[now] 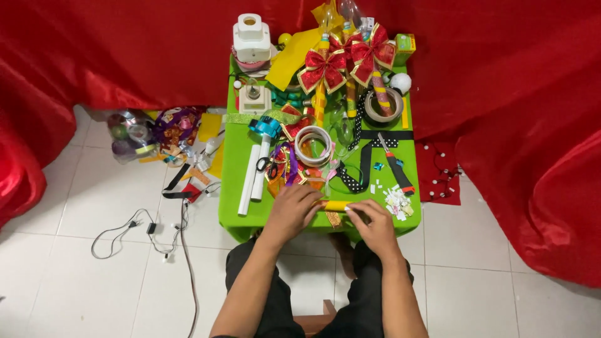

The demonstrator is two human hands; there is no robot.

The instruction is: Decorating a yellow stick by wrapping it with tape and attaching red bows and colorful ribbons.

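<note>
My left hand (293, 210) and my right hand (375, 223) both grip a thin yellow wrapped stick (333, 205) that lies across the front edge of a small green table (235, 206). The left hand closes over its left end, the right hand pinches its right end. A scrap of gold glitter ribbon (333, 218) hangs just under the stick between my hands. Coloured ribbons and black-handled scissors (264, 164) lie just beyond my left hand.
Two red-and-gold bows (345, 62) on sticks stand at the table's back, near tape rolls (313, 145), white tubes (252, 178), a black dotted ribbon (355, 181), a craft knife (395, 166) and paper scraps (397, 203). A red cloth backdrop (513, 94) hangs behind. Cables (144, 235) and ribbon clutter (169, 134) lie on the tiled floor.
</note>
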